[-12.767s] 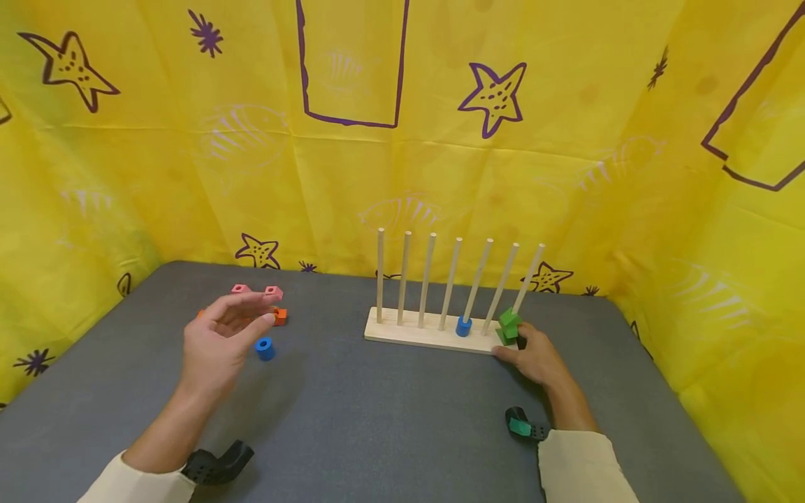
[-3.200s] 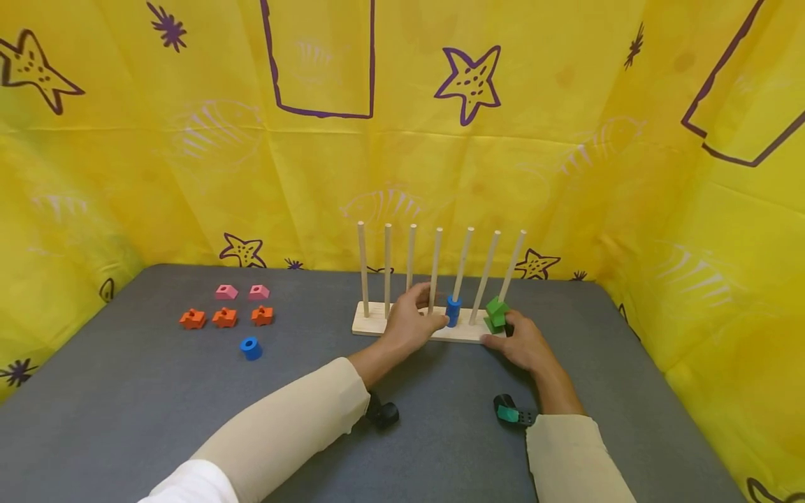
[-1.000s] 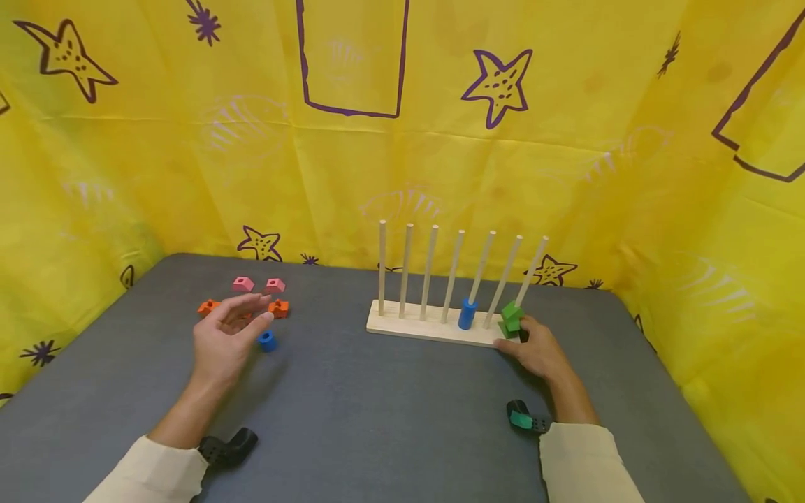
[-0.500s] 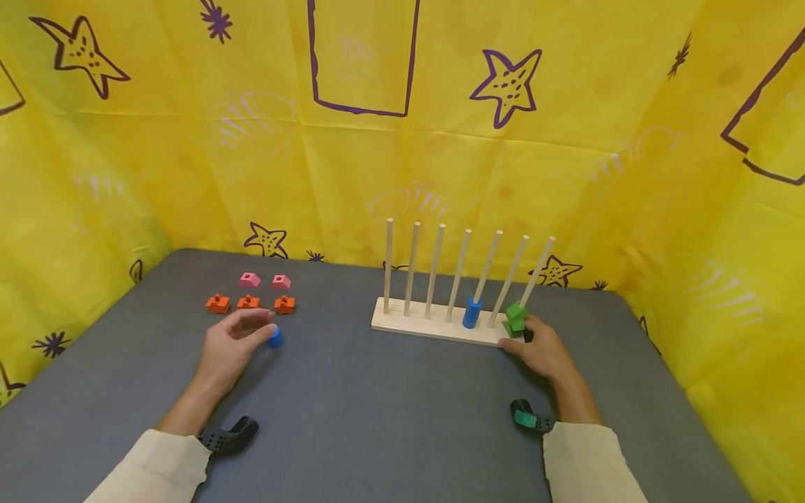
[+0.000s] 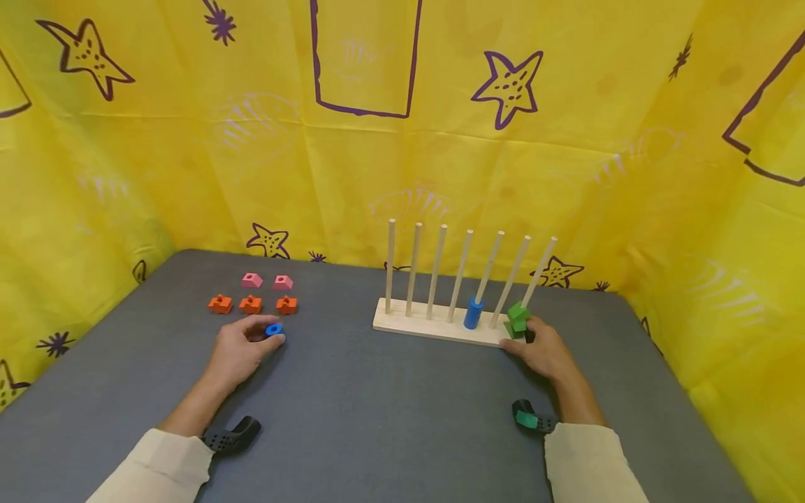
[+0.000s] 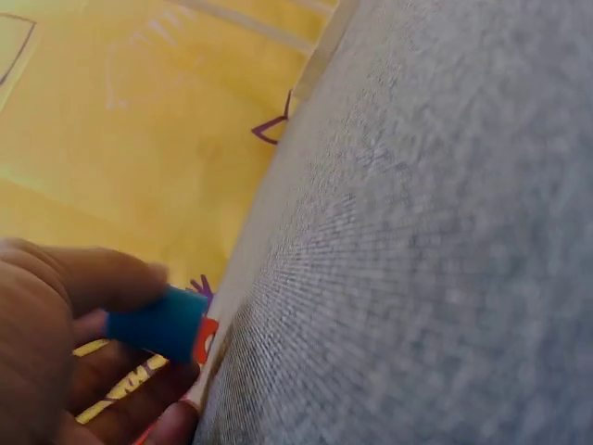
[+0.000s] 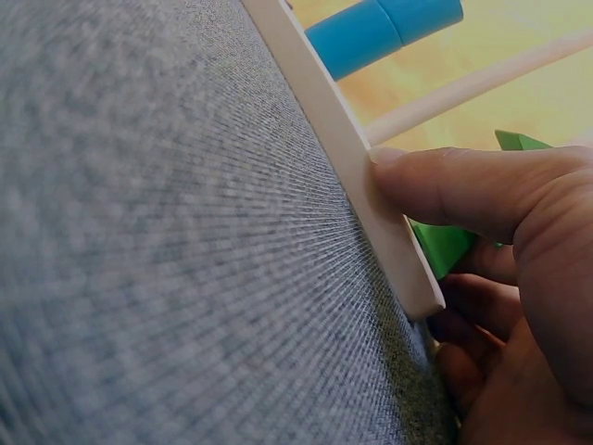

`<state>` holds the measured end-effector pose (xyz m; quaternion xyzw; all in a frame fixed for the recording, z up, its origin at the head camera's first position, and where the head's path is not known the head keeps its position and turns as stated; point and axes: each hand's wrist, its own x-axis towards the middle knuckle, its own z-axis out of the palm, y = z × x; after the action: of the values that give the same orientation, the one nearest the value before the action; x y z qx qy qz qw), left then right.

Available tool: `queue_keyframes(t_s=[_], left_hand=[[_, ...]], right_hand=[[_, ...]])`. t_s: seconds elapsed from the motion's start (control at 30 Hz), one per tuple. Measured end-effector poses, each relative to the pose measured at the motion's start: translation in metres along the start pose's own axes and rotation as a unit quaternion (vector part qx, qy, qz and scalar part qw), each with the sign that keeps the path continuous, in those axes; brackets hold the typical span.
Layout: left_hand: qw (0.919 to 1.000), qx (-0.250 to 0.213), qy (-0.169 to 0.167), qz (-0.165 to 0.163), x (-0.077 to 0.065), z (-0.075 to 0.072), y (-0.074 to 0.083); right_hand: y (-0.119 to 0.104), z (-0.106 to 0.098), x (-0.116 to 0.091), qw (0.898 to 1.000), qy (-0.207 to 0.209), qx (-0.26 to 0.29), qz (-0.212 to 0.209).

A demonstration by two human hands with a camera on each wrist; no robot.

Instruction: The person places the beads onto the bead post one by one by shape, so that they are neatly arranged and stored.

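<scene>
The left hand pinches a small blue cylinder between its thumb and fingers, so the gap is just as big as the cylinder. The blue cylinder has a round hole in its top. I can't tell if its bottom touches the grey table. The right hand holds the right end of the wooden peg board, with its thumb on the front edge and its other fingers around behind the end. The board sits flat and has seven tall sticks in a row. Two blue cylinders are stacked on the fifth stick from the left. Green blocks with slanted sides are on the last stick, right beside the right hand. Just past the left hand, three orange blocks lie in a row, a bit apart. Behind them are two pink blocks, side by side but not touching. At the back hangs a bright yellow cloth with starfish and fish bones on it. Both arms have cream sleeves
</scene>
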<state>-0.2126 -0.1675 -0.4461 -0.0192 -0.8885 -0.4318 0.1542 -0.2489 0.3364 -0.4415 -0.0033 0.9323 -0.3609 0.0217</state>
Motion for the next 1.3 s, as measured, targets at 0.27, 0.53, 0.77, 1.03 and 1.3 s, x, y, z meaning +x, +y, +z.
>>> queue_keyframes(t_s=[0.27,0.53,0.77,1.03,1.3], left_hand=[[0.9981,-0.059,-0.011,-0.016,0.008,-0.006,0.039],[0.9961,-0.083,-0.021,0.022,0.018,-0.011,0.089],[0.9906,-0.117,-0.043,0.056,0.029,-0.007,0.133],[0.9763,-0.161,-0.069,0.127,0.047,0.01,0.184],[0.9521,-0.227,-0.122,0.165,0.055,0.037,0.229]], right_hand=[[0.0,0.001,0.0,1.0,0.006,0.001,0.0],[0.0,0.002,0.001,1.0,0.01,0.005,-0.005],[0.001,0.002,0.001,1.0,0.008,0.013,-0.001],[0.002,0.0,0.001,1.0,0.009,0.014,0.002],[0.0,0.0,-0.001,1.0,0.007,0.018,0.005]])
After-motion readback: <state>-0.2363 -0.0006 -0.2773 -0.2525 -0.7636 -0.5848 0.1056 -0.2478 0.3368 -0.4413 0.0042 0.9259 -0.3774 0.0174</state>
